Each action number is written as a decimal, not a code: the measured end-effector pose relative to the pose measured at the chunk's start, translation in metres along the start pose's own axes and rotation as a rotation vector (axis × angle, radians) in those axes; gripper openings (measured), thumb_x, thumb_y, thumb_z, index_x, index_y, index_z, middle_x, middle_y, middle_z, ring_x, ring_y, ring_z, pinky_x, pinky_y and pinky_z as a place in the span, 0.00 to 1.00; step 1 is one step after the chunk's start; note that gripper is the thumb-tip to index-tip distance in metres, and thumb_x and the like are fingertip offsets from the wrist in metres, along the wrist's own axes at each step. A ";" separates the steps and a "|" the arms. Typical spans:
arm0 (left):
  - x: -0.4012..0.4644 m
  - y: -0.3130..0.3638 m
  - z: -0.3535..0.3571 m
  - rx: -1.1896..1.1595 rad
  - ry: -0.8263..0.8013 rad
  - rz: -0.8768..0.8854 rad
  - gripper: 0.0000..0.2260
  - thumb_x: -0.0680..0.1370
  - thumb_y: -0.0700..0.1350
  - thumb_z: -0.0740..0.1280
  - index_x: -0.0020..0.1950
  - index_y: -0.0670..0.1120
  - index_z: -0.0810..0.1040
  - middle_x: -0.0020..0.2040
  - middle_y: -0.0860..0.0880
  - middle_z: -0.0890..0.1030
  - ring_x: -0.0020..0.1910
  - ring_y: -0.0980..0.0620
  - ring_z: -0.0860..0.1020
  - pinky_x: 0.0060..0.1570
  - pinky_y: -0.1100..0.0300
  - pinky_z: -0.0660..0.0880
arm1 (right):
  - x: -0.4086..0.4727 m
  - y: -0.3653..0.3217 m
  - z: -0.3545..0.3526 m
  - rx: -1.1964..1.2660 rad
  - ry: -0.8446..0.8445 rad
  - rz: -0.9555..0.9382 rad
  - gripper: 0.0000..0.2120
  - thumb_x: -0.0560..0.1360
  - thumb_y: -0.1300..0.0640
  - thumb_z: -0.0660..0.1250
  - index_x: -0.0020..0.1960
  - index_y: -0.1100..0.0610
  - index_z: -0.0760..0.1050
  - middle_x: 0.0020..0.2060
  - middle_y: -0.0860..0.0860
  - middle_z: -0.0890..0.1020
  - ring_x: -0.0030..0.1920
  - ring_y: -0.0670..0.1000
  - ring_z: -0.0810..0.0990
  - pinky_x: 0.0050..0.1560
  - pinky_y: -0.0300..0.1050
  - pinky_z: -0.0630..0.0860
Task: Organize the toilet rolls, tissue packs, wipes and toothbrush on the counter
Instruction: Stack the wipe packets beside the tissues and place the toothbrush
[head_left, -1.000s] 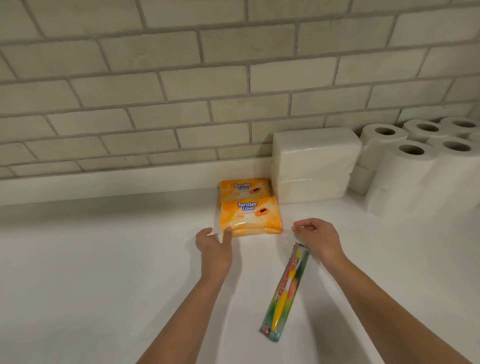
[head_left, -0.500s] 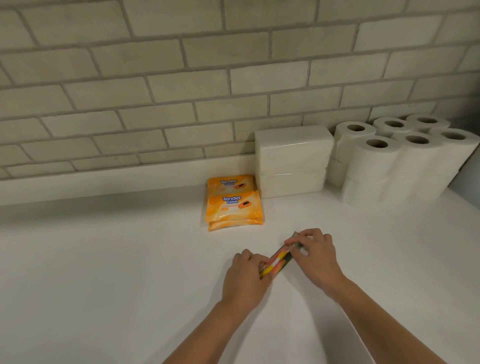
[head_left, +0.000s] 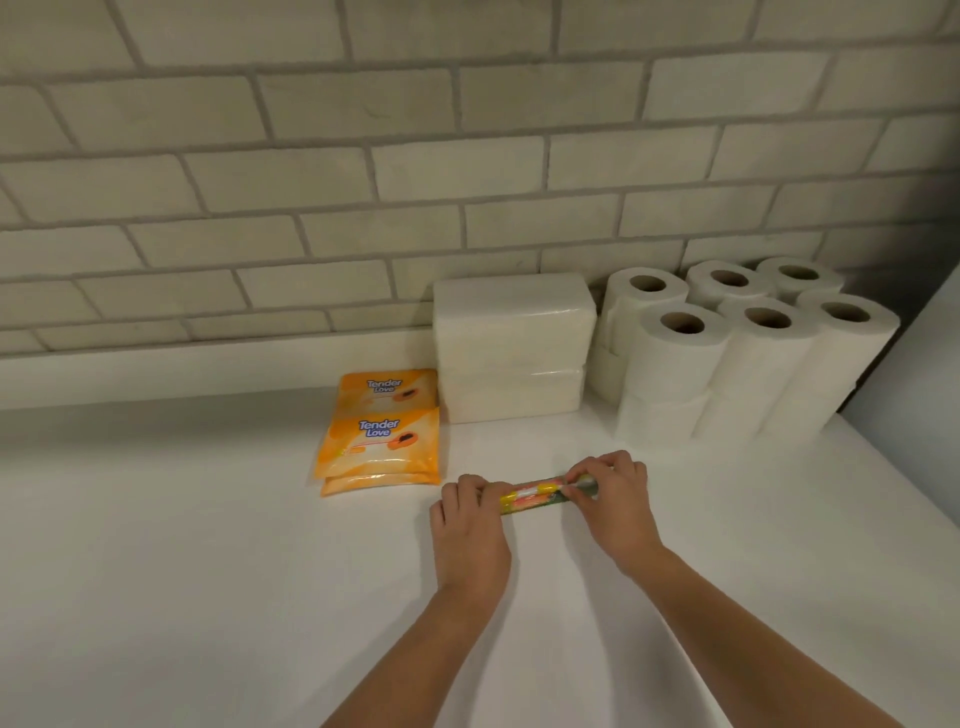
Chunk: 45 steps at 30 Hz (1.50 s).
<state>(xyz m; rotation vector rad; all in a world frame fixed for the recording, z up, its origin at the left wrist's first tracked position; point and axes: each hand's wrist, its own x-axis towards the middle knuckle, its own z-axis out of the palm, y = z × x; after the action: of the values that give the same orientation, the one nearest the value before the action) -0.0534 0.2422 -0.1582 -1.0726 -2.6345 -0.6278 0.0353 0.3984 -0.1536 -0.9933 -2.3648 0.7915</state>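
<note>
- Toothbrush (head_left: 540, 493), one, in yellow, orange and green packaging: it lies crosswise on the white tabletop (head_left: 182, 571) in front of you, held at both ends, just in front of the tissue packs and to the right of the wipes.
- Left hand (head_left: 470, 525): your fingers curl over the left end of the packaged toothbrush and grip it; the knuckles face up and the forearm runs back toward the lower edge of the view.
- Right hand (head_left: 613, 504): your fingers (head_left: 605, 467) and thumb pinch the right end of the same package, the fingers arched over its top.
- Wipes (head_left: 379, 441), orange packs printed "Tender Love": one stack lies flat nearer you with a second pack's edge showing beneath the top one, and a further pack sits behind it against the low ledge of the wall. The stack's right edge is near your left hand, not touching it.
- Tissue packs (head_left: 511, 343), two, white, in clear wrap: stacked one on the other against the wall, just to the right of the wipes.
- Toilet rolls (head_left: 748, 353), white, standing upright with cores facing up: six tops visible in two rows of three, stacked two high, in the back right corner, close beside the tissue packs.
- Wall (head_left: 467, 156): pale brick-pattern tile with grey grout, behind all the items.
</note>
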 end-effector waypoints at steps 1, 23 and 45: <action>0.005 0.004 0.007 0.007 0.015 0.001 0.25 0.61 0.33 0.73 0.55 0.53 0.82 0.49 0.50 0.77 0.45 0.48 0.74 0.43 0.57 0.70 | 0.009 0.003 0.000 -0.001 -0.002 -0.008 0.02 0.73 0.54 0.73 0.46 0.49 0.81 0.50 0.50 0.72 0.54 0.51 0.66 0.58 0.43 0.69; 0.041 -0.003 0.054 0.035 0.102 -0.039 0.23 0.80 0.52 0.57 0.70 0.42 0.75 0.66 0.39 0.76 0.71 0.33 0.68 0.70 0.38 0.67 | 0.054 0.021 0.028 0.100 0.102 -0.087 0.12 0.80 0.64 0.60 0.61 0.57 0.76 0.56 0.51 0.74 0.58 0.50 0.73 0.60 0.38 0.69; 0.039 -0.001 0.046 0.044 0.023 -0.057 0.24 0.81 0.54 0.53 0.74 0.47 0.72 0.69 0.43 0.74 0.74 0.37 0.65 0.72 0.41 0.66 | 0.058 0.029 0.029 0.068 0.076 -0.062 0.16 0.82 0.60 0.57 0.68 0.57 0.73 0.64 0.52 0.76 0.65 0.51 0.73 0.67 0.44 0.70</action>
<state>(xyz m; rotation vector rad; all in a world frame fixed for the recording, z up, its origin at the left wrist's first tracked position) -0.0839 0.2868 -0.1846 -0.9750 -2.6544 -0.5868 -0.0052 0.4492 -0.1835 -0.9025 -2.2768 0.7911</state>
